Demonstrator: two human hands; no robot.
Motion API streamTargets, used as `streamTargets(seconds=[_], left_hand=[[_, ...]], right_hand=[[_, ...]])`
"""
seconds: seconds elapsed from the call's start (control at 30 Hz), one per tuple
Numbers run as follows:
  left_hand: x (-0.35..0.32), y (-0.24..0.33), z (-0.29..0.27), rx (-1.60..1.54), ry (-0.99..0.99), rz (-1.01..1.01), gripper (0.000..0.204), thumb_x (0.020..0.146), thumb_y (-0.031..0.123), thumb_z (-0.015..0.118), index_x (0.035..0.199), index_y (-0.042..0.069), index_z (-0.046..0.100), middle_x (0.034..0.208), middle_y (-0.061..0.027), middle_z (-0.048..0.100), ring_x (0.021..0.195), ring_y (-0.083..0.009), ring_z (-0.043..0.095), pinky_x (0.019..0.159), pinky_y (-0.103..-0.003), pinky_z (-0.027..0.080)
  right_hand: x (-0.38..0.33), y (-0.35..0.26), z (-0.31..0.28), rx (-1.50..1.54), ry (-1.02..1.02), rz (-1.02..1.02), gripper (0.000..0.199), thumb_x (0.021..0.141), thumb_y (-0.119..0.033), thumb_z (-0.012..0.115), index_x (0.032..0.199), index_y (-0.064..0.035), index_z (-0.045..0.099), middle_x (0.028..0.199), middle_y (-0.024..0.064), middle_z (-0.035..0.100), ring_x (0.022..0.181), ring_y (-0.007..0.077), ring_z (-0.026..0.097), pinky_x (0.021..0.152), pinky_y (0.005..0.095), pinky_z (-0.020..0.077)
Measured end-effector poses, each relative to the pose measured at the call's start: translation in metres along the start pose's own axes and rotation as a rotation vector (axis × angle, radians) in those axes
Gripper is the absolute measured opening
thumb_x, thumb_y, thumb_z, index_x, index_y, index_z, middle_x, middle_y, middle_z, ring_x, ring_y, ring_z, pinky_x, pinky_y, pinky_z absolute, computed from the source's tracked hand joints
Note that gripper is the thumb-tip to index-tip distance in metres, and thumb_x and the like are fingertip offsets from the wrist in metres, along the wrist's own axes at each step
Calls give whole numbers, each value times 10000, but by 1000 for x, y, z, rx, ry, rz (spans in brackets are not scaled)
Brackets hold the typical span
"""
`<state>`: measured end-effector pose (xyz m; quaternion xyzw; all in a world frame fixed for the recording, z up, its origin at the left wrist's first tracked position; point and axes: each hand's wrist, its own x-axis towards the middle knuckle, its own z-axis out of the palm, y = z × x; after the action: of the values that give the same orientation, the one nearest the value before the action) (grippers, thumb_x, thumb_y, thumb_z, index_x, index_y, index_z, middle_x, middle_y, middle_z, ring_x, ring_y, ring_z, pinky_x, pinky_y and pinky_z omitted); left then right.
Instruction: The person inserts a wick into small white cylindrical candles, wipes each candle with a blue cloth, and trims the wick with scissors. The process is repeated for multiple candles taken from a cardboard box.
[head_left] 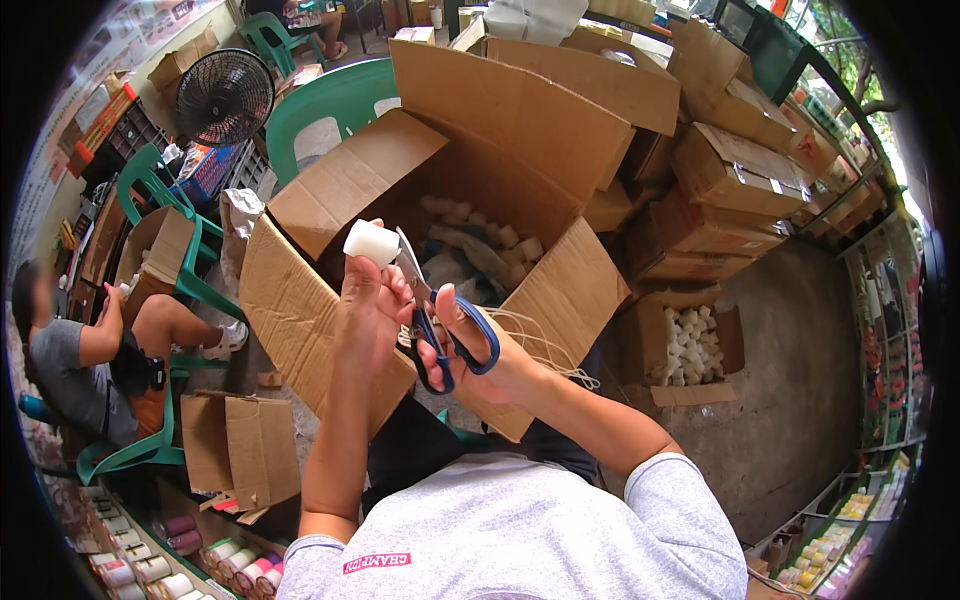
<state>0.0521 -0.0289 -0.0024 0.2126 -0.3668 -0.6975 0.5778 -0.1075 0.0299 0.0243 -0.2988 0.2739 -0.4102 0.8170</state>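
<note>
In my left hand (372,300), a short white cylindrical candle (371,243) is pinched between the fingertips and tilted. My right hand (480,350) grips a pair of scissors (412,265) with dark blue handles, its fingers through the loops. The blades point up beside the candle's right end; whether they touch it I cannot tell. Both hands are over a large open cardboard box (500,140) with its flaps spread. Inside it lie several more white candles (515,250) and crumpled plastic. Thin pale strings (545,345) hang over the box's near right flap.
A smaller carton (690,397) full of white pieces (693,345) sits on the floor at right. Stacked boxes (715,225) rise behind it. To the left are green chairs (325,100), a fan (225,97), a seated person (80,360) and an open carton (260,450).
</note>
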Motion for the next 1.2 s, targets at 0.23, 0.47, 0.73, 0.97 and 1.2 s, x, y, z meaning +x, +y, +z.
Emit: streamTargets(seconds=[0.23, 0.47, 0.73, 0.97, 1.2], left_hand=[[2, -11, -1, 157, 175, -2, 433, 989, 350, 562, 1342, 119, 466, 879, 56, 492, 681, -31, 389, 623, -198, 347], [3, -28, 9, 712, 5, 45, 358, 958, 288, 639, 1171, 5, 593, 1004, -1, 569, 829, -59, 497, 759, -202, 426], [-6, -23, 18, 806, -56, -86, 191, 906, 174, 709, 829, 3, 671, 706, 28, 612, 649, -19, 494, 582, -182, 390], [-3, -12, 30, 673, -19, -169, 151, 964, 113, 588, 990, 11, 697, 754, 29, 585, 625, -9, 424, 538, -169, 294], [-5, -21, 23, 778, -47, -106, 226, 955, 40, 561, 1143, 30, 686, 789, 26, 580, 620, -2, 404, 536, -166, 298]], right_hand=[[68, -71, -65, -1405, 427, -355, 531, 852, -478, 675, 1054, 10, 612, 837, 159, 687, 792, 242, 697, 700, 372, 554], [64, -76, -94, -1369, 167, -42, 453, 966, -357, 547, 1300, -51, 559, 1053, 165, 685, 983, 249, 674, 804, 369, 556], [-47, -42, -69, -508, 77, -318, 378, 975, -212, 588, 1319, -70, 521, 897, 52, 640, 753, 102, 633, 557, 214, 522], [-138, 20, -253, -143, 1068, -396, 157, 843, -110, 665, 938, -126, 541, 676, -20, 506, 457, 46, 384, 374, 206, 278], [-212, 182, -399, -179, 1118, 256, 119, 927, -227, 542, 895, -144, 621, 702, 9, 562, 545, 160, 520, 431, 326, 404]])
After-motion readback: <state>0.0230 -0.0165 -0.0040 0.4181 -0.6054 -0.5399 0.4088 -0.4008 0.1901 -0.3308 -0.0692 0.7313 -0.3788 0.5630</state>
